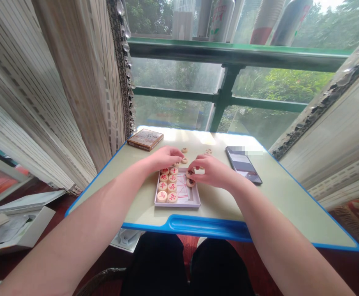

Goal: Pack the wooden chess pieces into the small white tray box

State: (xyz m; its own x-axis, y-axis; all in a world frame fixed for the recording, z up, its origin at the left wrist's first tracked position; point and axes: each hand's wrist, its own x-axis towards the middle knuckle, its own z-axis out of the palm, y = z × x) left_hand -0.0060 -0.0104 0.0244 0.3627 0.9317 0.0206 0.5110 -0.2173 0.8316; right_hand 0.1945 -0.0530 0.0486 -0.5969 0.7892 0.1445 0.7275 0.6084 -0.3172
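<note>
A shallow white box (194, 200) lies near the front of the table. Two columns of round wooden Chinese chess pieces with red characters (172, 187) fill its left side. On the right side are two pieces with black characters (191, 182). My right hand (208, 170) is closed at the upper one, thumb and fingertips around it. My left hand (166, 157) curls over the box's far left edge, its fingertips at a piece (177, 163) that they partly hide. Just beyond the fingers lie loose pieces (184, 150), with a few more behind my right hand.
A flat brown patterned box lid (145, 139) sits at the table's back left. To the right lies a phone (243, 165). The blue-edged table (290, 213) stands against a window with curtains at both sides. Cans and cups (221, 18) stand on the green ledge.
</note>
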